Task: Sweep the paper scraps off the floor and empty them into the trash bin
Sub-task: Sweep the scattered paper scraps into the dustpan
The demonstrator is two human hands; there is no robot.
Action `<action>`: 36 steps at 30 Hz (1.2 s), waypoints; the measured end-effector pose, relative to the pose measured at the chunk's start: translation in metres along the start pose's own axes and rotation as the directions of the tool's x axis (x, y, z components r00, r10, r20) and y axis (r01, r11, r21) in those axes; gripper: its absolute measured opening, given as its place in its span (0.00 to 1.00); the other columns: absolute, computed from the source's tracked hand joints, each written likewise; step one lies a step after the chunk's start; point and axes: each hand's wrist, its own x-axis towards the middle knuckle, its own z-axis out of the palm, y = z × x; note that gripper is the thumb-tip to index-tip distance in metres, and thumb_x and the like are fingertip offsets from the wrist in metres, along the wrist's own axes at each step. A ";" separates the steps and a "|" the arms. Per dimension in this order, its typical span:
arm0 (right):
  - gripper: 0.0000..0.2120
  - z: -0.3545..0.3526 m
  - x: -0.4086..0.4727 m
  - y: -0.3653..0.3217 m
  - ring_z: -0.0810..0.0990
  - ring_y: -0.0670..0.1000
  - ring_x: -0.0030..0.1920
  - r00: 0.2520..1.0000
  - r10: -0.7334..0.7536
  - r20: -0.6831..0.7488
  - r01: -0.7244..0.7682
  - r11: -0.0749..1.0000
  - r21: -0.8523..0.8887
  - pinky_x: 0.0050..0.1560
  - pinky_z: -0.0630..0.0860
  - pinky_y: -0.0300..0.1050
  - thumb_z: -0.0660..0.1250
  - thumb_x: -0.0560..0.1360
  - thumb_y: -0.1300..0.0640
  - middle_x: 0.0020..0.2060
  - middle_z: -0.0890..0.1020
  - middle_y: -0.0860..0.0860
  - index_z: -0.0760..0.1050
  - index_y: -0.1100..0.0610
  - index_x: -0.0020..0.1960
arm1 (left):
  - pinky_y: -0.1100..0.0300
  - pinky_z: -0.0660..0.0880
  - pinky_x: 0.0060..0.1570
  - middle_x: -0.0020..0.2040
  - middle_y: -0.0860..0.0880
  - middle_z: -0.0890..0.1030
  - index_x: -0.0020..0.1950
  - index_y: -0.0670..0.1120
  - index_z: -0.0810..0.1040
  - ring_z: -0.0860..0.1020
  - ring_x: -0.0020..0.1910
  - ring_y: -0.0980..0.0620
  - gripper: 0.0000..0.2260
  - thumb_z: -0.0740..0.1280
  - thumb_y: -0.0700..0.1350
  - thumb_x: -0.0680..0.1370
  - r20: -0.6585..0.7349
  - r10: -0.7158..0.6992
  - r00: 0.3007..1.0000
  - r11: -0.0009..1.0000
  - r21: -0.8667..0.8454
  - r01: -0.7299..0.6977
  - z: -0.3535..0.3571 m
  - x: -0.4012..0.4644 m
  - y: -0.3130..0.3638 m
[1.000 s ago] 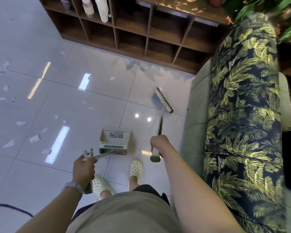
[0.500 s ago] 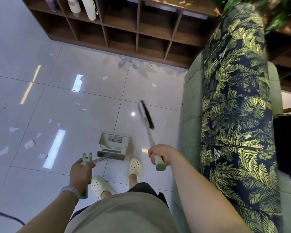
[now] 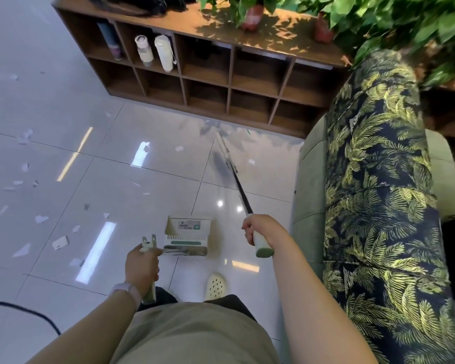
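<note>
Broom (image 3: 231,170) swung out since 0.5 s ago — head was close by the feet, near the dustpan; now the shaft reaches fwd toward the shelf unit (image 3: 208,74), head blurred, low over the tiles just short of the shelf base. Camera view tipped up too: shelf top and potted plants (image 3: 252,14) now in frame. R foot no longer seen, only one pale clog (image 3: 215,285) visible. Dustpan (image 3: 188,236) sits about where it was, upright in front of the person.

Floor (image 3: 63,114): glossy pale tile, strip-light reflections. Paper scraps (image 3: 60,243) scattered mostly on the L side, well apart from the dustpan; a few small bits nearer the shelf and by the broom. Dark cable (image 3: 24,311) curls at lower L. Shelf cubbies hold two white bottles (image 3: 155,52) upright in one compartment, a darker one in the cubby to their L. Sofa (image 3: 378,206) w/ leaf-print cover runs along the R edge, near the R arm.

Hands: L hand (image 3: 142,266) — fingers wrapped tight round the dustpan's handle, wristband on the wrist. R hand (image 3: 260,228) — fingers curled round the broom's pale grip near its green end cap, thumb side up. Trash bin not visible.
</note>
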 end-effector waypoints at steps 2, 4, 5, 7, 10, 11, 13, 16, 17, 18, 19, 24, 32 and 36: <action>0.06 -0.016 0.000 0.005 0.64 0.48 0.20 0.998 0.022 -0.052 -0.018 0.997 0.076 0.21 0.65 0.37 0.58 0.72 0.70 0.23 0.67 0.51 0.69 0.61 0.45 | 0.58 0.67 0.29 0.33 0.42 0.71 0.48 0.39 0.77 0.67 0.29 0.47 0.02 0.65 0.36 0.78 -0.002 0.006 1.000 1.000 0.006 -0.006 0.001 0.007 0.011; 0.07 -0.032 -0.003 0.016 0.63 0.47 0.19 0.992 0.071 -0.106 -0.056 0.989 0.135 0.20 0.65 0.35 0.57 0.73 0.71 0.23 0.67 0.50 0.67 0.61 0.43 | 0.58 0.67 0.29 0.33 0.42 0.71 0.48 0.38 0.77 0.67 0.29 0.47 0.02 0.65 0.36 0.78 0.006 0.016 1.000 0.999 0.031 -0.017 0.003 0.014 0.018; 0.07 -0.041 -0.003 0.025 0.63 0.47 0.19 0.985 0.098 -0.139 -0.078 0.987 0.142 0.20 0.65 0.35 0.57 0.73 0.71 0.23 0.67 0.50 0.67 0.60 0.42 | 0.58 0.67 0.29 0.33 0.42 0.71 0.49 0.38 0.77 0.67 0.29 0.47 0.02 0.65 0.36 0.78 0.019 0.023 1.000 0.998 0.053 -0.024 0.005 0.018 0.021; 0.06 -0.055 -0.005 0.045 0.64 0.47 0.18 0.967 0.157 -0.202 -0.136 0.984 0.115 0.21 0.67 0.36 0.57 0.73 0.70 0.22 0.68 0.51 0.67 0.61 0.40 | 0.58 0.68 0.29 0.32 0.42 0.72 0.50 0.39 0.77 0.68 0.30 0.46 0.03 0.64 0.36 0.78 0.052 0.050 0.997 0.994 0.100 -0.054 0.010 0.024 0.024; 0.06 -0.059 -0.011 0.074 0.71 0.50 0.23 0.953 0.164 -0.254 -0.200 0.972 -0.124 0.29 0.72 0.42 0.61 0.74 0.67 0.26 0.73 0.55 0.70 0.62 0.38 | 0.58 0.72 0.28 0.35 0.43 0.77 0.52 0.42 0.79 0.72 0.32 0.44 0.06 0.64 0.37 0.77 0.120 0.101 0.988 0.973 0.194 -0.123 0.018 0.032 0.027; 0.07 -0.051 -0.018 0.084 0.72 0.49 0.23 0.950 0.172 -0.261 -0.230 0.950 -0.209 0.29 0.72 0.39 0.62 0.75 0.65 0.25 0.75 0.54 0.71 0.62 0.38 | 0.58 0.72 0.28 0.36 0.43 0.78 0.53 0.43 0.79 0.74 0.33 0.44 0.07 0.64 0.37 0.77 0.144 0.116 0.983 0.960 0.236 -0.148 0.020 0.034 0.028; 0.07 -0.021 -0.028 0.105 0.73 0.48 0.20 0.941 0.243 -0.237 -0.313 0.891 -0.328 0.27 0.70 0.34 0.63 0.76 0.63 0.23 0.76 0.53 0.73 0.62 0.40 | 0.58 0.73 0.26 0.40 0.44 0.80 0.53 0.46 0.78 0.76 0.34 0.44 0.08 0.64 0.37 0.77 0.177 0.145 0.974 0.929 0.314 -0.195 0.020 0.037 0.028; 0.03 0.046 -0.032 0.128 0.78 0.53 0.36 0.937 0.320 -0.140 -0.348 0.885 -0.310 0.43 0.75 0.44 0.66 0.66 0.67 0.39 0.79 0.57 0.76 0.62 0.40 | 0.59 0.74 0.29 0.42 0.45 0.81 0.52 0.46 0.77 0.78 0.36 0.47 0.07 0.64 0.38 0.77 0.211 0.170 0.963 0.893 0.381 -0.241 0.005 0.041 0.025; 0.06 0.065 -0.032 0.132 0.78 0.54 0.37 0.931 0.343 -0.129 -0.366 0.891 -0.268 0.43 0.75 0.45 0.64 0.66 0.68 0.41 0.78 0.58 0.76 0.64 0.43 | 0.58 0.73 0.31 0.41 0.45 0.81 0.50 0.45 0.77 0.78 0.36 0.46 0.05 0.64 0.37 0.77 0.223 0.166 0.960 0.885 0.396 -0.245 -0.005 0.042 0.022; 0.07 0.083 -0.032 0.132 0.78 0.54 0.35 0.924 0.369 -0.105 -0.383 0.894 -0.233 0.40 0.75 0.44 0.63 0.69 0.69 0.40 0.78 0.58 0.76 0.65 0.46 | 0.57 0.73 0.33 0.40 0.45 0.80 0.48 0.44 0.77 0.78 0.37 0.45 0.05 0.64 0.37 0.76 0.233 0.162 0.959 0.881 0.403 -0.247 -0.018 0.045 0.016; 0.07 0.099 -0.034 0.129 0.76 0.51 0.31 0.921 0.380 -0.080 -0.389 0.898 -0.206 0.36 0.75 0.41 0.61 0.73 0.69 0.37 0.77 0.57 0.75 0.65 0.49 | 0.55 0.74 0.35 0.39 0.45 0.80 0.46 0.45 0.77 0.78 0.38 0.43 0.05 0.64 0.36 0.76 0.233 0.150 0.961 0.883 0.405 -0.236 -0.033 0.048 0.009; 0.07 0.169 -0.015 0.093 0.69 0.47 0.19 0.936 0.349 0.043 -0.330 0.915 -0.233 0.23 0.70 0.37 0.61 0.76 0.70 0.21 0.73 0.52 0.68 0.63 0.52 | 0.51 0.77 0.40 0.38 0.44 0.80 0.42 0.47 0.76 0.78 0.37 0.42 0.07 0.65 0.37 0.77 0.183 0.106 0.977 0.908 0.382 -0.170 -0.117 0.067 -0.025; 0.03 0.325 0.044 0.021 0.66 0.43 0.18 0.859 0.365 0.359 -0.261 0.916 -0.306 0.17 0.66 0.34 0.61 0.78 0.69 0.23 0.70 0.49 0.71 0.64 0.51 | 0.61 0.68 0.24 0.32 0.47 0.76 0.44 0.43 0.78 0.72 0.28 0.48 0.04 0.66 0.38 0.78 0.051 0.051 0.997 0.985 0.163 -0.059 -0.215 0.091 -0.026; 0.03 0.359 0.034 -0.003 0.64 0.42 0.19 0.844 0.345 0.412 -0.234 0.926 -0.295 0.18 0.64 0.32 0.62 0.78 0.68 0.24 0.68 0.48 0.74 0.65 0.48 | 0.62 0.67 0.20 0.35 0.47 0.77 0.53 0.42 0.79 0.72 0.27 0.50 0.05 0.65 0.37 0.79 0.001 0.070 0.998 0.991 0.115 -0.069 -0.246 0.106 -0.009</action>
